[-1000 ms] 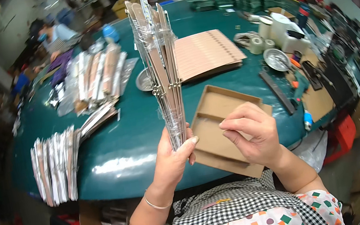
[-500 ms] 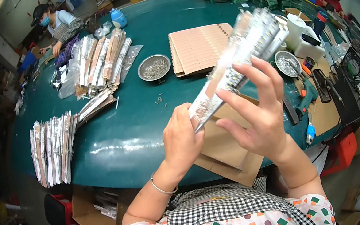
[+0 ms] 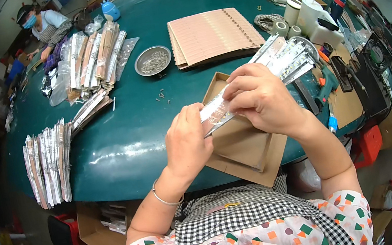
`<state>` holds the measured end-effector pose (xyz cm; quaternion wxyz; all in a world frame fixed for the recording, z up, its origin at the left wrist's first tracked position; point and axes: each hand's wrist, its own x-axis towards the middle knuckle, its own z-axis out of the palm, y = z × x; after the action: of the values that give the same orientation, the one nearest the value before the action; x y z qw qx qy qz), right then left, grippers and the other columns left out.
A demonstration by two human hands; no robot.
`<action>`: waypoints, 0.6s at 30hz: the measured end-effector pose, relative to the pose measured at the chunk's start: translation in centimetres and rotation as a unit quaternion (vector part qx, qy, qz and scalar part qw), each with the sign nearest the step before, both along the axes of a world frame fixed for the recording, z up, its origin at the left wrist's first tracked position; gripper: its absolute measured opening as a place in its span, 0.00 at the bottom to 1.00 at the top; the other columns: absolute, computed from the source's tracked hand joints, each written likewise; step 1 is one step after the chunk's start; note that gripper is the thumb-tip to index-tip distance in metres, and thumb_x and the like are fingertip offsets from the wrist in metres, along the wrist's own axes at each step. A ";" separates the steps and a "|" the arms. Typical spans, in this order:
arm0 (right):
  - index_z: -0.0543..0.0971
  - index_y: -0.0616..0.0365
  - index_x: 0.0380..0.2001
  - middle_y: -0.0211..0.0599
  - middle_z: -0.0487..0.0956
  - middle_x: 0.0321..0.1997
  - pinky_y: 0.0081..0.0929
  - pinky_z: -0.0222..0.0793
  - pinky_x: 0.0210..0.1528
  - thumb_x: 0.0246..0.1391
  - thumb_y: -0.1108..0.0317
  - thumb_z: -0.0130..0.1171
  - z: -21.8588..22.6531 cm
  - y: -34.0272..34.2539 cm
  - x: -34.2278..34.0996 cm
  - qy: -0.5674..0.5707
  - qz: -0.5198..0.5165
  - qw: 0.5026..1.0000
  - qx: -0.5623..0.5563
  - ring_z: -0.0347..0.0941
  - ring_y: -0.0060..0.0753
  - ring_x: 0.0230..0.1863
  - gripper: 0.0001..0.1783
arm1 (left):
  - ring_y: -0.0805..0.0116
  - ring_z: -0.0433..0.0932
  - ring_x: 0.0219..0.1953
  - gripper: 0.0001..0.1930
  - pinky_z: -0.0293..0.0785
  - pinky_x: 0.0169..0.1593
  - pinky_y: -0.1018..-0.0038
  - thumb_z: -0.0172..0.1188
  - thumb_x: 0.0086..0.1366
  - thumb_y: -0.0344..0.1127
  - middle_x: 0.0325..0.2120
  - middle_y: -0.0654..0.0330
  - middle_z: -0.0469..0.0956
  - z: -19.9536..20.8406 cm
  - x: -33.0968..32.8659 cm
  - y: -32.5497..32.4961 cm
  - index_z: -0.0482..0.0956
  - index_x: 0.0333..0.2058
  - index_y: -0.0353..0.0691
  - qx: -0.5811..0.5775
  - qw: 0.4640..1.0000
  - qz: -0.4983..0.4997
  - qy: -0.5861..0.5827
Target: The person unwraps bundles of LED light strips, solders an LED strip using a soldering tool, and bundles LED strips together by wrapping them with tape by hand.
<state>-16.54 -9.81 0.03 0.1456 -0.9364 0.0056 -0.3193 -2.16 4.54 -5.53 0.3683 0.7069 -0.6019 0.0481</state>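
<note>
A fanned bundle of thin white LED light strips (image 3: 291,58) slants up to the right in front of me. My left hand (image 3: 186,139) is closed around its lower end, where a short brown paper-like band with wire-like marks shows. Farther up the bundle, my right hand (image 3: 267,97) has its fingers bent and pressed onto the strips; the fingertips are partly hidden. Below the hands lies a shallow brown cardboard tray (image 3: 242,148), tilted at the table's near edge.
More strip bundles lie left (image 3: 50,165) and far left (image 3: 95,61) on the green table (image 3: 119,130). A metal bowl (image 3: 137,69) holds screws. Pinkish sheets (image 3: 215,33) are stacked beyond. A green power screwdriver (image 3: 328,83) and white bottles (image 3: 310,12) stand right. A co-worker (image 3: 45,28) sits far left.
My right hand has gone from spread fingers beside the bundle to gripping it. The bundle has swung lower toward the right. My head view has shifted slightly.
</note>
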 end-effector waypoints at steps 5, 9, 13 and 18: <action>0.76 0.59 0.26 0.32 0.79 0.29 0.33 0.69 0.41 0.42 0.76 0.60 -0.9 -0.8 0.6 0.057 -0.052 0.996 0.053 0.75 0.39 0.36 0.05 | 0.51 0.75 0.35 0.23 0.73 0.36 0.60 0.61 0.42 0.20 0.32 0.53 0.74 0.3 0.1 -0.2 0.69 0.41 0.36 0.024 0.999 -0.014 -0.018; 0.73 0.62 0.28 0.38 0.80 0.27 0.27 0.72 0.35 0.54 0.77 0.53 -0.2 -2.8 1.3 0.022 -0.089 0.954 0.286 0.76 0.31 0.29 0.02 | 0.53 0.74 0.32 0.23 0.73 0.32 0.63 0.59 0.39 0.19 0.31 0.54 0.74 1.4 -0.5 -1.0 0.72 0.40 0.37 0.026 0.995 -0.010 -0.092; 0.71 0.62 0.26 0.36 0.81 0.27 0.23 0.71 0.37 0.58 0.76 0.50 4.1 -6.9 1.5 0.223 -0.072 0.906 0.353 0.76 0.23 0.32 0.06 | 0.58 0.73 0.28 0.27 0.72 0.28 0.67 0.59 0.37 0.20 0.30 0.57 0.75 2.5 0.3 -1.0 0.75 0.43 0.36 -0.077 0.974 -0.088 -0.195; 0.73 0.58 0.28 0.31 0.82 0.30 0.25 0.70 0.42 0.60 0.70 0.54 6.6 -9.3 -1.8 0.478 0.071 0.837 0.258 0.76 0.22 0.35 0.07 | 0.58 0.75 0.25 0.28 0.72 0.28 0.67 0.61 0.36 0.20 0.29 0.54 0.77 1.5 2.5 -0.1 0.75 0.44 0.35 -0.144 0.958 -0.210 -0.135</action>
<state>-18.31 -19.07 6.58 0.3831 -0.8989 0.0897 0.1926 0.34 4.46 -4.03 0.3832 0.4914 -0.7675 0.1504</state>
